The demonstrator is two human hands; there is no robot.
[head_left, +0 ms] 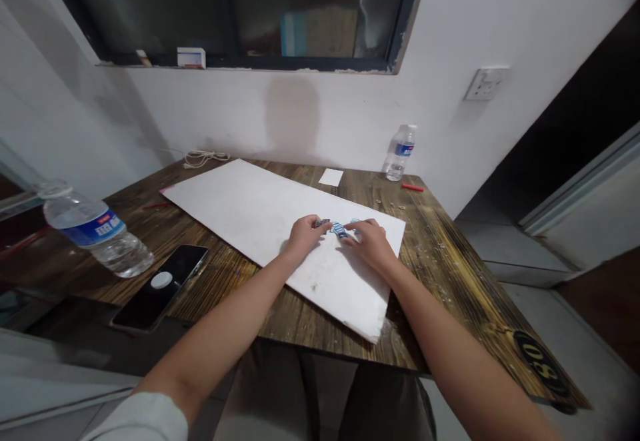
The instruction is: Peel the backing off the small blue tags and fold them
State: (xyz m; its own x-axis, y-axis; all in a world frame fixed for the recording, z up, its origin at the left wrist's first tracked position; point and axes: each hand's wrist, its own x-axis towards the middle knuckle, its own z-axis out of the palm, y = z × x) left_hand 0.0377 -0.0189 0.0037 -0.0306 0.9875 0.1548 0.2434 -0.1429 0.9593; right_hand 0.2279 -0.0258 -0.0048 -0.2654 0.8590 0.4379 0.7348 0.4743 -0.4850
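Note:
My left hand (pixel 306 233) and my right hand (pixel 369 240) rest on a large white board (pixel 250 218) lying across the wooden table (pixel 440 254). Between their fingertips lies a small blue-and-white printed paper piece (pixel 340 229). The left fingers are curled and pinch its left end, where something small and dark shows. The right fingers press on its right end. The details of the piece are too small to make out.
A plastic water bottle (pixel 95 231) lies on its side at the left, with a black phone (pixel 161 285) beside it. Another bottle (pixel 400 152) stands at the back wall near a red pen (pixel 413 188), a small white paper square (pixel 331 176) and a coiled cord (pixel 204 158).

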